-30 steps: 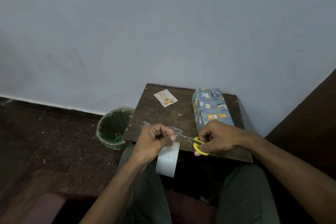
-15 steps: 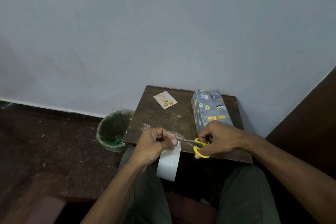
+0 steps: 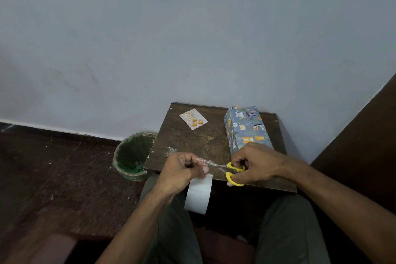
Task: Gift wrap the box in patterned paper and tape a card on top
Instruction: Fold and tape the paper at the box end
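**Tape strip about to be cut for the card**

While the left hand (image 3: 182,172) pinches a stretch of clear tape, the roll (image 3: 198,196) hanging below it, the right hand (image 3: 255,164) grips the yellow-handled scissors (image 3: 232,172), whose blades have slid closer along the strip over the last second. That suggests the cut is imminent. One wrapped box (image 3: 246,128) and one card (image 3: 193,118) lie apart on the small table (image 3: 199,141); one bin (image 3: 132,155) stands beside it.

Yellow-handled scissors (image 3: 232,172) in right hand (image 3: 255,164), blades at clear tape (image 3: 205,162) pinched by left hand (image 3: 182,172).
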